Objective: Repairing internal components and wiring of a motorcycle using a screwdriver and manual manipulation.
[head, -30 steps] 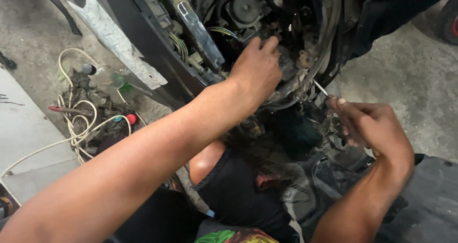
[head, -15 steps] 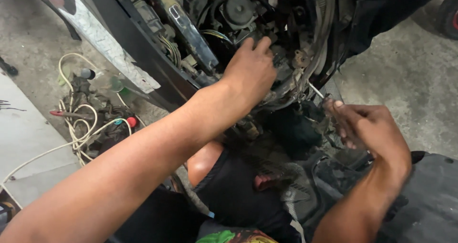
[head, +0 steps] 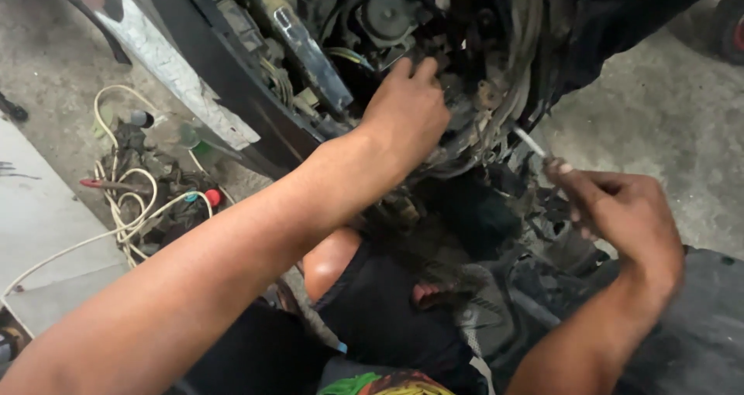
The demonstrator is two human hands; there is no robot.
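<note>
Head view: the left hand (head: 407, 112) reaches into the grimy black exposed engine bay of a motorcycle (head: 434, 46), fingers curled against greasy parts. The right hand (head: 620, 213) pinches a thin white rod-like tool (head: 531, 141), its tip beside the wiring. A cream tangled cable (head: 128, 209) and a red-handled screwdriver (head: 108, 184) lie on the concrete floor (head: 666, 108), left of the black body panel (head: 209, 69).

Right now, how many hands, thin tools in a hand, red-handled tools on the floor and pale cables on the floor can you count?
Hands: 2, left hand, right hand
Thin metal tool in the right hand: 1
Red-handled tool: 1
Pale cable: 1
Total: 5
</note>
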